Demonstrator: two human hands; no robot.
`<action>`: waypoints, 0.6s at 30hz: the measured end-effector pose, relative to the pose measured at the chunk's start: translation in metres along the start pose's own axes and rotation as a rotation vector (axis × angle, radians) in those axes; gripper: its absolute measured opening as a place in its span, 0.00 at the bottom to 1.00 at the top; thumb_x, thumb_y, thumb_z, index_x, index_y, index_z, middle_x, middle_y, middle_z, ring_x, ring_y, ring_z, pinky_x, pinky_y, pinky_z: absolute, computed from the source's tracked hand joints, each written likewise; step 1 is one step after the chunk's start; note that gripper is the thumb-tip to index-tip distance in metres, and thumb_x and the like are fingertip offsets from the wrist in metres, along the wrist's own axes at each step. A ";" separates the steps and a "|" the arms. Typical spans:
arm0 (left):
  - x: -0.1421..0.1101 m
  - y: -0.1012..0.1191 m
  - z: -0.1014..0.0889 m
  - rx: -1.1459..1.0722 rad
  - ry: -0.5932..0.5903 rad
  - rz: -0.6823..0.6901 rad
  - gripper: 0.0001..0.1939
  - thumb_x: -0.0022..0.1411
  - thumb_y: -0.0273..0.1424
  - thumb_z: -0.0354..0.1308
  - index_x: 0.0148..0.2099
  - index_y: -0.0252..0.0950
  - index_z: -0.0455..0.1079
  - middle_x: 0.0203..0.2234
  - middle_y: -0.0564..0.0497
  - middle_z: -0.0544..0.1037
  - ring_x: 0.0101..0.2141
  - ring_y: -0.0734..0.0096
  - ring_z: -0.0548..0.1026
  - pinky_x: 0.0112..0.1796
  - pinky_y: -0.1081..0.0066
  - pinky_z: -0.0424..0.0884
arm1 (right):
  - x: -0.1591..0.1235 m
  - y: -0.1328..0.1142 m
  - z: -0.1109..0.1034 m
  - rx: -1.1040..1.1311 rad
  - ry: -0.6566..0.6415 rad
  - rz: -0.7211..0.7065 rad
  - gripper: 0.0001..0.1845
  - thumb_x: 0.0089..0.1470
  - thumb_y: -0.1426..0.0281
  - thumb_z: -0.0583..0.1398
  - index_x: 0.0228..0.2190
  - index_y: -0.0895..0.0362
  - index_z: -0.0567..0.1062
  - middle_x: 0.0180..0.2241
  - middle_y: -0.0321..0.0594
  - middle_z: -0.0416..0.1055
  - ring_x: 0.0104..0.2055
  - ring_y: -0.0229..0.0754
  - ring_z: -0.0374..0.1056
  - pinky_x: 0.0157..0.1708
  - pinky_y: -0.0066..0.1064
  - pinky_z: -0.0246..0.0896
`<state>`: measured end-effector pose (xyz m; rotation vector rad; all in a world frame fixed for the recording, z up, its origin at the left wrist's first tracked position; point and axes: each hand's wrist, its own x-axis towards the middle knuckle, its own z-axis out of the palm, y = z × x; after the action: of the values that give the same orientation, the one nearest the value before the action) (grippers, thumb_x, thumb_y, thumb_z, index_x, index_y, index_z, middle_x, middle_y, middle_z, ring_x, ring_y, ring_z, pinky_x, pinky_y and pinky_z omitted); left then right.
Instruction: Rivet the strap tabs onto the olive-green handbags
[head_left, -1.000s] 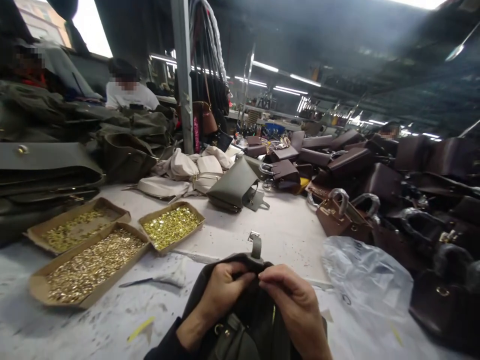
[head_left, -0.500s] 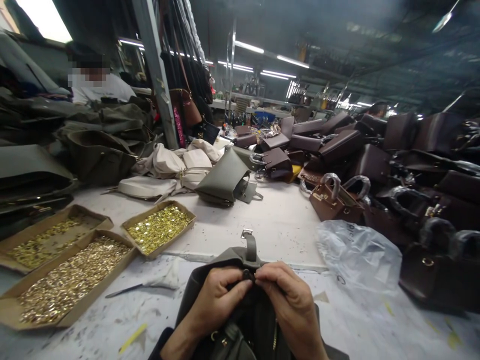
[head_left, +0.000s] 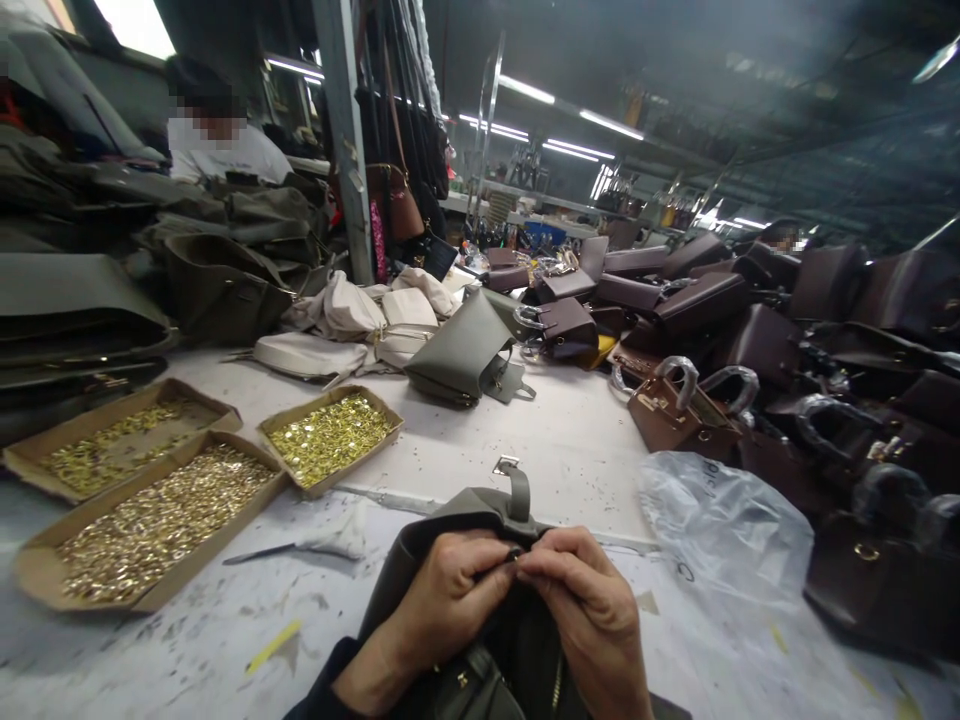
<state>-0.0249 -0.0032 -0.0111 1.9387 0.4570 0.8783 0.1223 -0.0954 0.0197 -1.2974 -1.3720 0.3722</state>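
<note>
"What's closest to us?"

"A gray-green bag (head_left: 469,505). It sits on the white table (head_left: 585,430), right under both hands."

"What are the hands doing?"

"The left hand (head_left: 454,590) seems to pinch a small dark piece (head_left: 514,553) by the bag's edge. The right hand (head_left: 589,600) has its fingertips pressed together, just beside that piece. I can't tell if something tiny is between them."

"Which step is this?"

"I think it's the fiddly part, working on that little piece. It looks like it needs a steady left pinch and a gentle, straight push from the right."

"And past the hands?"

"A strap (head_left: 519,495) with a buckle (head_left: 506,464) sticks up from the bag. Over to the left lie a thin tool (head_left: 296,548) and a tray (head_left: 217,538) full of shiny gold bits (head_left: 165,525)."

"And far off?"

"Another gray-green bag lying down (head_left: 457,345), some pale bags (head_left: 311,355), and a big heap of brown bags (head_left: 705,300) on the right. Way back, a person in a white top (head_left: 225,160)."
</note>
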 end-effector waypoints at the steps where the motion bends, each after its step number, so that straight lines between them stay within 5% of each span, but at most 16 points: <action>1: 0.000 0.000 0.000 0.005 0.002 0.007 0.14 0.68 0.26 0.54 0.29 0.32 0.73 0.21 0.53 0.71 0.26 0.75 0.69 0.29 0.73 0.58 | -0.001 0.001 0.000 -0.006 0.000 -0.002 0.07 0.63 0.72 0.64 0.37 0.49 0.83 0.34 0.36 0.72 0.36 0.38 0.72 0.34 0.22 0.70; 18: -0.003 0.001 0.000 0.073 0.019 0.075 0.11 0.69 0.25 0.54 0.36 0.33 0.77 0.24 0.50 0.75 0.27 0.72 0.72 0.29 0.73 0.60 | -0.003 0.003 -0.002 -0.107 -0.017 -0.011 0.07 0.62 0.75 0.63 0.36 0.50 0.81 0.34 0.37 0.72 0.36 0.41 0.72 0.34 0.27 0.69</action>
<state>-0.0270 -0.0051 -0.0117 2.0264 0.4352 0.9408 0.1243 -0.0978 0.0156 -1.3757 -1.4293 0.3064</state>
